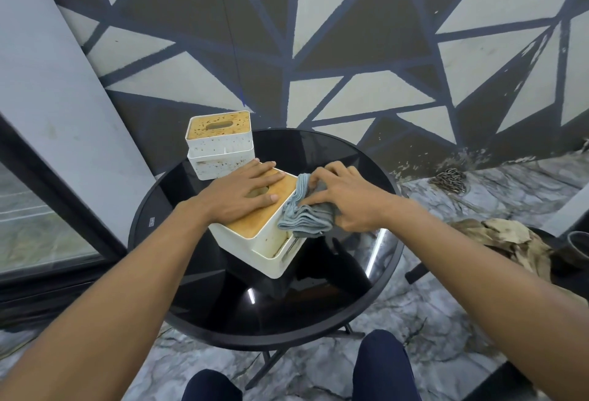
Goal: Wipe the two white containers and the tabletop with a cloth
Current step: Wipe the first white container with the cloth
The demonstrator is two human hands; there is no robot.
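While tan slotted lids hid any contents, the near white container (271,251) sat mid-surface, with the stained far white container (220,158) just behind it. The left hand (245,193) lay flat, fingers straight, on the near lid. The right hand (344,200), fingers curled, gripped a grey cloth (306,216) against that container's right top edge. The round black glass surface (334,305) stood on a marbled floor (446,321) before a triangle-painted wall (350,34).

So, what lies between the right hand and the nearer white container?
The grey cloth, held by the right hand against the container side; head view.
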